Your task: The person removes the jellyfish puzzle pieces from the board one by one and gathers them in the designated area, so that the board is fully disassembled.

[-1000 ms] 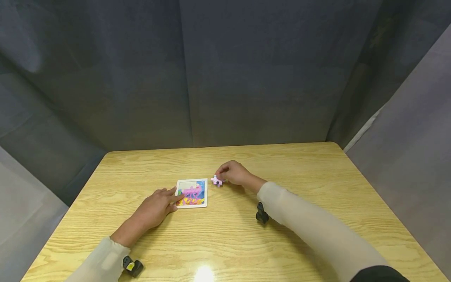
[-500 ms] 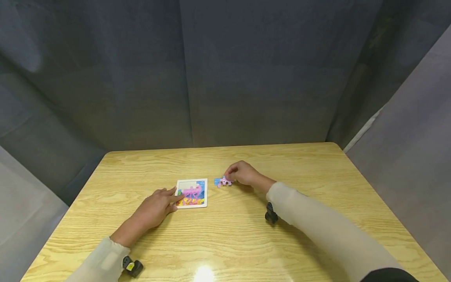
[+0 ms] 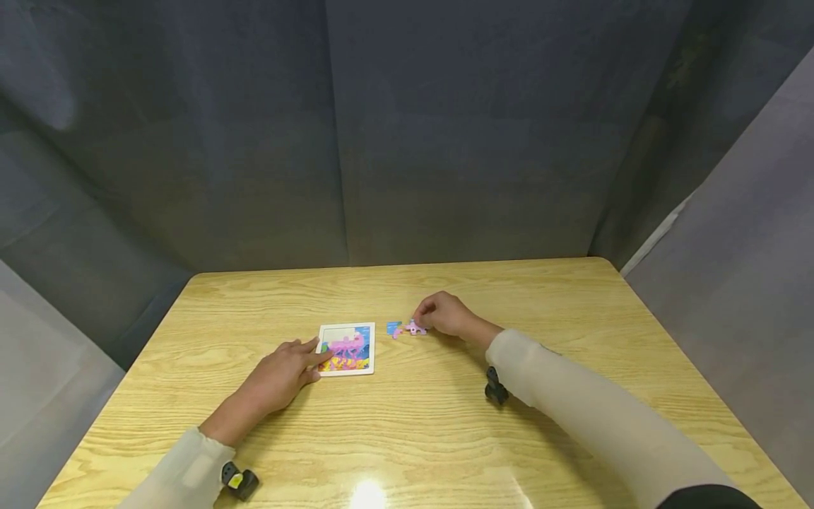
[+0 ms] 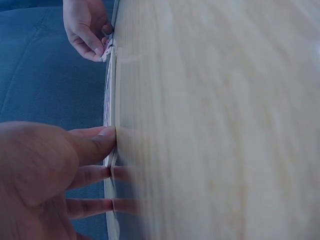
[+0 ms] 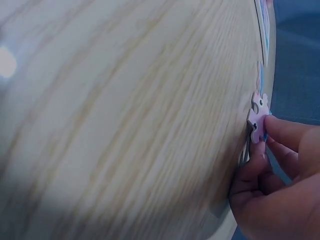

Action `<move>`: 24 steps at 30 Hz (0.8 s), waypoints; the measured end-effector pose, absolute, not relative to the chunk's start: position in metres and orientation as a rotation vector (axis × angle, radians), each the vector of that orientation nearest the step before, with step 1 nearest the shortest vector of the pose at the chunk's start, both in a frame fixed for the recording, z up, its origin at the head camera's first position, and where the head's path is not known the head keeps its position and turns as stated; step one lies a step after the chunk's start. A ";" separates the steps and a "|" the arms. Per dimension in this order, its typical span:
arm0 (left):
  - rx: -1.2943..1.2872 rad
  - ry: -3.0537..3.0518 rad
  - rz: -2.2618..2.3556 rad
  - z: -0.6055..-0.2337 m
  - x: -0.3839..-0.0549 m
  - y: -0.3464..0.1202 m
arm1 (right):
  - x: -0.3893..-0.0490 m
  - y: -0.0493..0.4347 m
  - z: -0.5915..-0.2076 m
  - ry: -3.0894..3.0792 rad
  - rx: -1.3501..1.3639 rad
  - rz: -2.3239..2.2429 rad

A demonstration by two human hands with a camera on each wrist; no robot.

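Observation:
A square jigsaw board (image 3: 346,372) with a white frame lies left of the middle of the table, its picture pink, blue and yellow with a bare patch at the upper left. My left hand (image 3: 280,375) rests on its left side with fairly straight fingers, one reaching over the picture. Right of the board, my right hand (image 3: 445,314) pinches a pink puzzle piece (image 5: 258,119) between thumb and fingertips, tilted up in the right wrist view. Another puzzle piece (image 3: 393,329), blue and pink, lies between the board and that hand.
Pale wood tabletop (image 3: 407,438) surrounds the board and pieces. A dark grey curtain (image 3: 458,141) hangs behind its far edge, with lighter cloth (image 3: 750,233) on the right.
My right hand has moved to the right with the pink puzzle piece, away from the board. The blue and pink piece has come into sight. My left hand has stayed in place.

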State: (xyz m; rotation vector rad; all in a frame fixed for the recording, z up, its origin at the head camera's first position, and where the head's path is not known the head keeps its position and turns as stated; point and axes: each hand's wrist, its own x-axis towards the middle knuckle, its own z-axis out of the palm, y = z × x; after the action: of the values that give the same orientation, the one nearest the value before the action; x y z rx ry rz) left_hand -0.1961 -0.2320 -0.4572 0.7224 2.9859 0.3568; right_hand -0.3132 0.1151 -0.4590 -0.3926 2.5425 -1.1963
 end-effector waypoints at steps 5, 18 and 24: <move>0.723 2.985 0.357 -0.457 -0.196 -0.232 | -0.313 0.117 -0.459 2.595 -0.421 -1.157; 0.719 2.979 0.349 -0.459 -0.199 -0.233 | -0.310 0.114 -0.461 2.649 -0.430 -1.154; 0.733 2.970 0.347 -0.460 -0.202 -0.233 | -0.309 0.113 -0.462 2.662 -0.413 -1.156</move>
State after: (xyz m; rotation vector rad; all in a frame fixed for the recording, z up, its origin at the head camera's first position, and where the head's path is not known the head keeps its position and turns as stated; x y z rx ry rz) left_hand -0.2021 -0.2334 -0.4596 0.7329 2.9698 0.3468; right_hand -0.3092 0.1135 -0.4625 -0.4135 2.6616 -1.1558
